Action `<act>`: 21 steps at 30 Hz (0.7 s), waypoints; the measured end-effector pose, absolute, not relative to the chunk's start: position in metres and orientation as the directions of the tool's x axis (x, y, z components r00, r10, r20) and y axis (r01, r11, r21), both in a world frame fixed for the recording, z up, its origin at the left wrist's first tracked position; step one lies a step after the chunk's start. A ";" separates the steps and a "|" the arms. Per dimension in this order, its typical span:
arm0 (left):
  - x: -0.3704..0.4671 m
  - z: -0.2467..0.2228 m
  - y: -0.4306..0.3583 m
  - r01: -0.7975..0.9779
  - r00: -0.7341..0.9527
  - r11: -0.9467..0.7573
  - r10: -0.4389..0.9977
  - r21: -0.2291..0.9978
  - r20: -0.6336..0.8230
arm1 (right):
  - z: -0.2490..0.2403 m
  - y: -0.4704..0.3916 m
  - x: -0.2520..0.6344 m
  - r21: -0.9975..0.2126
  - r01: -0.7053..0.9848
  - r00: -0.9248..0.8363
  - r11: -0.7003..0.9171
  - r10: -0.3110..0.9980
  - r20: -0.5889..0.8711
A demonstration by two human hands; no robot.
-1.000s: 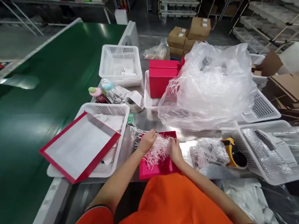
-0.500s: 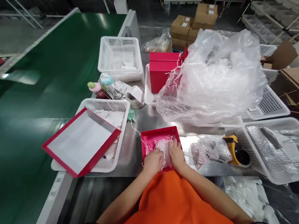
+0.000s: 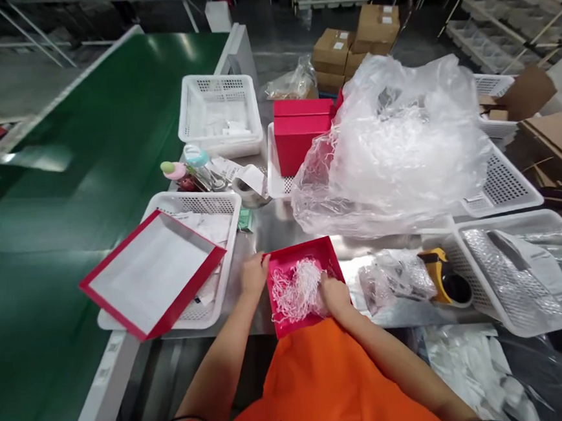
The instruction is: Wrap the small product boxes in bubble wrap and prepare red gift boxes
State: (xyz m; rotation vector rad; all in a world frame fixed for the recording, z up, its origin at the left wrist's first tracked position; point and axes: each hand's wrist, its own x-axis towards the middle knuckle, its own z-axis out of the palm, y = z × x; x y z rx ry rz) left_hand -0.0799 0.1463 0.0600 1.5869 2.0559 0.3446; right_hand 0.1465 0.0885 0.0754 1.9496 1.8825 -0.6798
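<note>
A red gift box without its lid sits in front of me, with pink and white shredded paper inside. My left hand is outside the box, its closed fingers at the upper left corner of the wall. Inside the right part of the box, my right hand has curled fingers in the shredded paper; the fingertips are partly hidden. To the left, the red lid rests open side up on a white basket, tilted over its edge.
At the back right, a large plastic bag of white shredded paper stands beside another red box. Wrapped items and a yellow tape dispenser lie to the right. A green conveyor belt runs along the left.
My left hand has left the shredded paper and moved to the box's left wall. My right hand stays in the box. The box has turned slightly, and more shredded paper shows.
</note>
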 end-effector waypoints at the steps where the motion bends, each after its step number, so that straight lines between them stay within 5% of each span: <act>1: -0.081 0.061 0.143 0.825 -0.172 0.262 0.960 0.500 -0.219 | 0.076 0.091 0.146 -0.076 0.995 0.015 -0.068 0.838 -0.545; 6: -0.088 0.064 0.141 0.815 -0.178 0.229 0.973 0.533 -0.146 | 0.080 0.110 0.141 -0.087 0.994 0.021 -0.071 0.882 -0.471; 14: -0.082 0.083 0.155 0.674 -0.399 0.455 0.887 0.582 -0.231 | 0.079 0.109 0.144 -0.074 0.997 -0.006 -0.033 0.882 -0.472; 16: -0.058 0.089 0.135 0.687 -0.194 0.313 0.949 0.656 -0.250 | 0.077 0.102 0.144 -0.099 0.995 -0.022 -0.035 0.850 -0.526; 18: -0.031 0.090 0.106 0.677 0.226 0.092 0.918 0.731 -0.325 | 0.080 0.096 0.147 -0.138 0.990 -0.044 -0.041 0.825 -0.564; 21: -0.004 0.079 0.071 0.746 0.572 -0.065 0.571 0.663 -0.589 | 0.102 0.091 0.162 -0.228 0.973 -0.102 -0.033 0.827 -0.553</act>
